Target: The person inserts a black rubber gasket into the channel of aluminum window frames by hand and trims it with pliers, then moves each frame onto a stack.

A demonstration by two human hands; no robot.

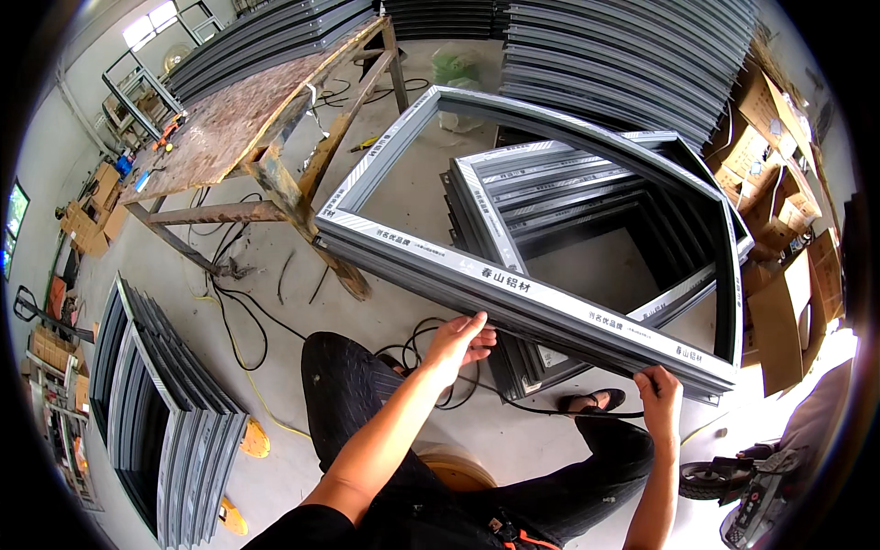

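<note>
A grey metal window frame [500, 273] with printed white film on its faces lies tilted across a stack of similar frames [490, 215]. Its long near side slopes down to the right in front of me. My left hand [458, 342] touches the lower edge of that side near its middle, fingers loosely bent and apart. Close to the right corner, my right hand [658, 390] is closed at the same edge, thumb and fingers pressed together. What it pinches, if anything, is hidden. A black cord [587, 413] runs behind my right wrist.
Worn workbench [220, 128] at left carries tools and stacked frames. More frames [174, 412] lean at lower left. A tall stack of dark profiles [623, 64] stands behind; cardboard boxes [788, 302] sit right. Cables [243, 302] cross the floor. A wheeled vehicle [752, 495] is at lower right.
</note>
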